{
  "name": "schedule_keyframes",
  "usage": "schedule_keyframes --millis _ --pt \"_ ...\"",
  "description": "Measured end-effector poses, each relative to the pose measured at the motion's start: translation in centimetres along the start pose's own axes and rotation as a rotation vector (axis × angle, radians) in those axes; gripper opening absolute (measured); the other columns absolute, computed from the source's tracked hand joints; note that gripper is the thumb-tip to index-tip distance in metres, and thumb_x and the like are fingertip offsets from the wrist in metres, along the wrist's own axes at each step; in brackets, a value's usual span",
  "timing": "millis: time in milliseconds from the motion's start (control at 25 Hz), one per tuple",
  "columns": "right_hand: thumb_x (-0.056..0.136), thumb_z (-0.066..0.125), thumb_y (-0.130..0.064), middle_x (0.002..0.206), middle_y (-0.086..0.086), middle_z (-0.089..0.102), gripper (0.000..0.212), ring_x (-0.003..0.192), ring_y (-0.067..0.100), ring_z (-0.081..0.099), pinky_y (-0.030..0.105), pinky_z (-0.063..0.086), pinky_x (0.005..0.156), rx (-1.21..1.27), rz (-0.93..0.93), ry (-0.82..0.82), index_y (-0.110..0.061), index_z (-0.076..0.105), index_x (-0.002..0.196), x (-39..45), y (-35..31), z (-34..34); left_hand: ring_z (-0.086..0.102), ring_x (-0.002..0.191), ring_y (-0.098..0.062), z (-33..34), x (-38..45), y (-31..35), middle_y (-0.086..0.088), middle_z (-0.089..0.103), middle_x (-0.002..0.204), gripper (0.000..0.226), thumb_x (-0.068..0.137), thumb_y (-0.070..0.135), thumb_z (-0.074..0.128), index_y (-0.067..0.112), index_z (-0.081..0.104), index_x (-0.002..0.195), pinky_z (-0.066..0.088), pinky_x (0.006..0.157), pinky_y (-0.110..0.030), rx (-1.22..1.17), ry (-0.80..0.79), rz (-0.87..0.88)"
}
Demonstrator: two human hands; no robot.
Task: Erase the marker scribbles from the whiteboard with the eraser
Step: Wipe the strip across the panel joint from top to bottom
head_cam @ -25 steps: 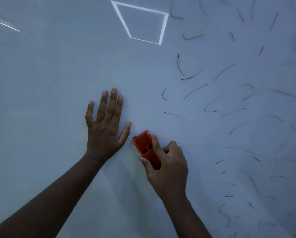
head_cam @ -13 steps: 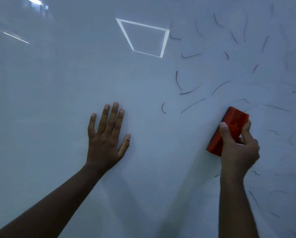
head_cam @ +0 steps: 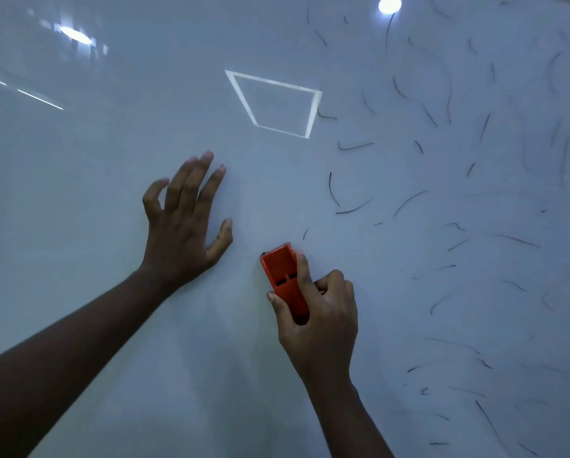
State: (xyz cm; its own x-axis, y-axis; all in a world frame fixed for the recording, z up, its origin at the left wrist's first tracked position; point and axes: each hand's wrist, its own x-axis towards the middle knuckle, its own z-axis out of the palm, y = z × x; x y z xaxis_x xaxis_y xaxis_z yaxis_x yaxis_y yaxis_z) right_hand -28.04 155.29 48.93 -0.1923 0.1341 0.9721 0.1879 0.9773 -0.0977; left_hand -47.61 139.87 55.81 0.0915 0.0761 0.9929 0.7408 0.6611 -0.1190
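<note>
On my screen I see the whiteboard (head_cam: 118,200) filling almost the whole view, pale and glossy. My right hand (head_cam: 320,312) grips the red eraser (head_cam: 285,279): the thumb lies along its left side, one finger stretches along its right edge, and the other fingers are curled over its lower end. The eraser is pressed on the board a little below the middle of the view, tilted with its upper end slightly to the left. Its back shows two small dark slots.

My left hand (head_cam: 184,223) is on the board just to the left of the eraser, not touching it. It holds nothing. The fingers are spread and slightly bent, pointing up, and the thumb points toward the eraser. I cannot tell if the whole palm lies flat on the surface or only the heel of it.

The marker scribbles (head_cam: 409,200) are short dark curved strokes, and they cover the right part of the board from top to bottom. The closest one is a small stroke (head_cam: 305,233) just above and to the right of the eraser. The board to the left of the eraser and under my left arm shows no strokes.

In the glossy surface I see reflections: a bright square outline (head_cam: 277,104) above the hands, a round light (head_cam: 389,4) at the top right, an oval light (head_cam: 75,35) and thin bright lines (head_cam: 39,99) at the top left
</note>
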Motion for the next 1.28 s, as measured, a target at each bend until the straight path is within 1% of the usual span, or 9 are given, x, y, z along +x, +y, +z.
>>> schedule_keyframes --millis 120,320,440,520,600,800,1000,1160,1280 --pt "0.086 0.071 -0.050 0.099 0.002 0.049 0.070 0.087 0.021 0.048 0.039 0.051 0.072 0.041 0.008 0.123 -0.023 0.056 0.149 3.2 2.3 -1.0 0.016 0.164 -0.029 -0.3 4.4 -0.8 -0.013 0.017 0.176 0.077 0.101 0.045 0.048 0.011 0.027 0.167 0.017 0.124 -0.059 0.000 0.005 0.046" --pt "0.086 0.071 -0.048 0.102 0.003 0.045 0.071 0.089 0.031 0.054 0.053 0.055 0.080 0.143 0.247 0.420 -0.021 0.055 0.149 10.1 10.3 -4.5 0.011 0.165 -0.029 0.5 5.7 -1.2 -0.012 0.012 0.177 0.076 0.103 0.045 0.040 0.013 0.022 0.169 0.013 0.128 -0.063 0.012 -0.042 0.069" --pt "0.088 0.073 -0.046 0.102 0.003 0.042 0.070 0.090 0.032 0.054 0.047 0.057 0.081 0.153 0.326 0.522 -0.020 0.054 0.150 10.6 11.7 -4.8 0.010 0.165 -0.029 0.5 5.4 -1.0 -0.011 0.011 0.178 0.075 0.104 0.045 0.038 0.013 0.021 0.169 0.013 0.128 -0.064 0.007 -0.057 0.058" --pt "0.088 0.075 -0.042 0.098 0.004 0.042 0.067 0.085 0.032 0.052 0.050 0.056 0.078 0.163 0.375 0.580 -0.017 0.056 0.147 10.8 11.1 -3.9 0.009 0.165 -0.028 0.4 5.6 -1.1 -0.011 0.010 0.178 0.075 0.104 0.045 0.037 0.013 0.020 0.169 0.012 0.128 -0.064 0.003 -0.064 0.057" --pt "0.087 0.076 -0.040 0.093 0.006 0.042 0.066 0.079 0.032 0.050 0.052 0.053 0.072 0.171 0.338 0.582 -0.013 0.059 0.144 11.1 9.2 -2.4 0.009 0.165 -0.028 0.4 5.5 -0.9 -0.011 0.010 0.178 0.075 0.104 0.044 0.038 0.013 0.019 0.169 0.012 0.128 -0.065 -0.001 -0.066 0.056" --pt "0.086 0.074 -0.038 0.086 0.009 0.048 0.066 0.078 0.029 0.047 0.040 0.042 0.070 0.102 -0.141 0.314 -0.007 0.060 0.143 8.9 1.0 1.7 0.008 0.165 -0.028 0.3 5.6 -0.9 -0.010 0.010 0.178 0.076 0.103 0.046 0.038 0.014 0.019 0.169 0.012 0.129 -0.064 -0.015 -0.067 0.053" --pt "0.090 0.070 -0.047 0.087 0.007 0.055 0.067 0.077 0.023 0.048 0.036 0.038 0.066 -0.022 -0.394 0.216 -0.008 0.060 0.143 9.3 0.3 2.0 0.010 0.165 -0.030 0.3 5.7 -1.0 -0.010 0.011 0.178 0.077 0.103 0.050 0.036 0.013 0.022 0.169 0.011 0.129 -0.064 -0.030 -0.064 0.054" --pt "0.088 0.069 -0.046 0.083 0.009 0.050 0.065 0.073 0.030 0.049 0.040 0.042 0.066 -0.066 -0.331 0.331 -0.008 0.062 0.141 14.2 3.6 -0.5 0.013 0.164 -0.030 0.3 5.7 -0.8 -0.010 0.013 0.178 0.075 0.102 0.046 0.037 0.012 0.024 0.168 0.013 0.129 -0.064 -0.032 -0.042 0.063" --pt "0.086 0.072 -0.046 0.084 0.007 0.048 0.066 0.070 0.027 0.049 0.044 0.048 0.066 -0.034 -0.032 0.512 -0.011 0.062 0.142 17.6 8.8 -3.4 0.016 0.164 -0.031 0.6 5.7 -0.9 -0.011 0.015 0.177 0.074 0.102 0.045 0.038 0.011 0.026 0.168 0.015 0.128 -0.065 -0.048 -0.021 0.086"
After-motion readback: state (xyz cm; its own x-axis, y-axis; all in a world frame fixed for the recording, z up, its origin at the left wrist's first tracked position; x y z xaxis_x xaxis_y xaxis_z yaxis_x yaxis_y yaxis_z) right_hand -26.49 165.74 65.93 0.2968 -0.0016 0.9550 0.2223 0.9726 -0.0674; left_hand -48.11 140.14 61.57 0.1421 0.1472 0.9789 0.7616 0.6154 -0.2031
